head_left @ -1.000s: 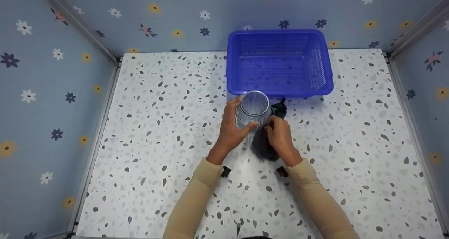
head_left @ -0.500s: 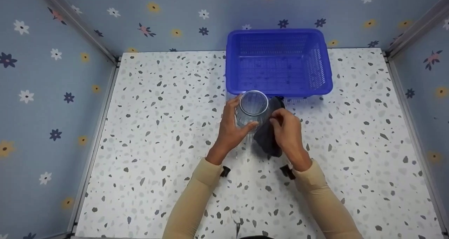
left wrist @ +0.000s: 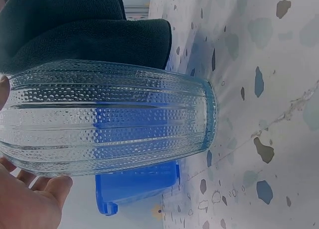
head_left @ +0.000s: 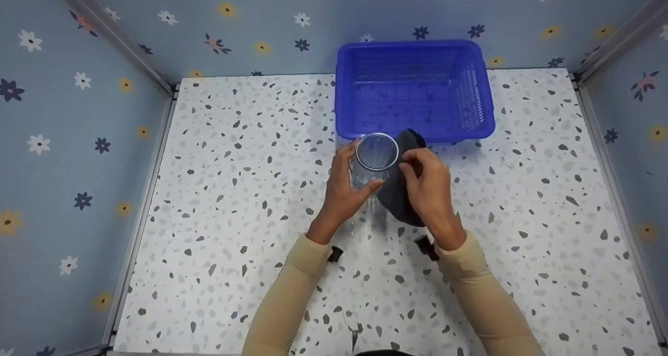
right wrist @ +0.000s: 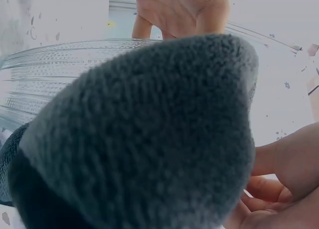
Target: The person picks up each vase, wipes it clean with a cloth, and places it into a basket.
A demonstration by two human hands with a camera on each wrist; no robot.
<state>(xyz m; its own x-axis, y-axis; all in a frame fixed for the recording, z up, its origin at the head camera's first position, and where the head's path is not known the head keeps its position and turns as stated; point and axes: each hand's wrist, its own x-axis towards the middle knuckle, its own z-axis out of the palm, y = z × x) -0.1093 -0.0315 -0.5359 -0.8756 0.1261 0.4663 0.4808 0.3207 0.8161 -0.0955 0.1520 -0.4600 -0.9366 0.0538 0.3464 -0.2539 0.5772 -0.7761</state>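
A clear ribbed glass vase with a dotted texture stands with its round mouth facing up in the head view. My left hand holds it from the left, thumb on the near side and fingers round the far side. In my right hand a dark grey cloth is pinched between thumb and fingers, right beside the vase's right side. The cloth hangs down below that hand and also shows above it. In the left wrist view, folds of the cloth lie against the vase's side.
A blue plastic basket with perforated walls stands behind the vase, against the flowered back panel. The speckled white tabletop stretches to both sides, bounded by flowered side panels.
My right hand has moved right and away from me, drawing the cloth up along the vase's right side. My left hand keeps its hold and the vase has hardly moved.
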